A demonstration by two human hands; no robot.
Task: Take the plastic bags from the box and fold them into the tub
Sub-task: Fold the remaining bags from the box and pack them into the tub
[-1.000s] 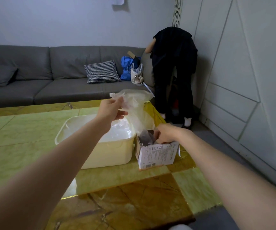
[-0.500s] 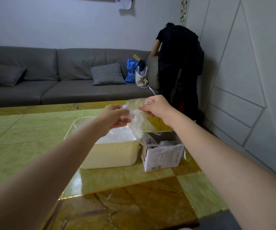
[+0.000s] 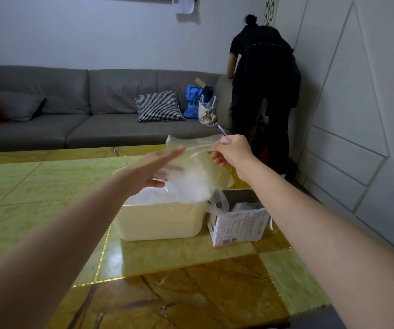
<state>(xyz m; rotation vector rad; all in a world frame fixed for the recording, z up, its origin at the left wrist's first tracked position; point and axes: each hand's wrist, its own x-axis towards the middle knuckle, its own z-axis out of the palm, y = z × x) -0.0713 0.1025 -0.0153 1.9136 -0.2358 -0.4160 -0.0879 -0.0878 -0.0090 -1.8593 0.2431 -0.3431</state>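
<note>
A clear plastic bag [image 3: 198, 172] hangs in the air above the far right corner of a cream plastic tub [image 3: 162, 222]. The bag is thin, translucent and slightly milky, with soft creases; its top edge is stretched almost level, and its lower end narrows into a bunched tail that trails down into the open cardboard box [image 3: 238, 224]. More crumpled clear plastic shows inside the box.

The right hand [image 3: 232, 151] pinches the bag's upper right corner, its grip clamped on the film with the fingers curled under. The left hand [image 3: 154, 169] lies flat against the bag's left side, fingers straight and apart, partly blurred; some fingertips show through the plastic, so the hand presses or slides along the sheet rather than holding it.

The tub stands on a glossy green and brown marble-patterned table [image 3: 167, 281], with the box just beside it on the right, nearly touching. Pale, shiny plastic already lies inside the tub.

Behind the table runs a grey sofa [image 3: 72, 110] with a checked cushion [image 3: 159, 105], a blue bag [image 3: 194, 100] and a pale handbag [image 3: 206, 110]. A person in dark clothes [image 3: 262, 86] bends over at the sofa's end.
</note>
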